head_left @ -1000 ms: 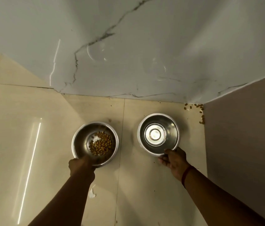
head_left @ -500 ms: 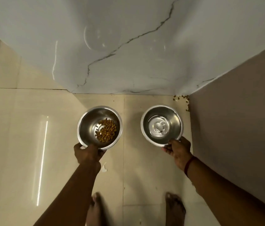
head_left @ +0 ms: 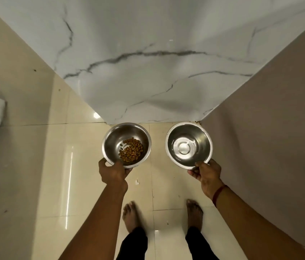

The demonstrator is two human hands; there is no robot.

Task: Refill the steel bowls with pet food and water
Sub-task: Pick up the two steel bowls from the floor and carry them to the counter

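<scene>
Head view: glossy cream floor tiles point(head_left: 35, 175) meet a white marble-veined wall point(head_left: 148, 62) ahead and a plain beige wall point(head_left: 269, 128) on the right, with two bare feet at the bottom edge. Left hand point(head_left: 113, 172) grips the near rim of a steel bowl point(head_left: 110, 141) holding a partial layer of brown kibble point(head_left: 131, 149). Right hand point(head_left: 206, 173) pinches the near rim of a second steel bowl point(head_left: 202, 136) holding shallow water point(head_left: 184, 148); both bowls sit level, side by side, apart.

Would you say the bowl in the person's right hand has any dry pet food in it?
No, the bowl held by the right hand shows only a bare shiny bottom, while the kibble lies in the other bowl.
</scene>
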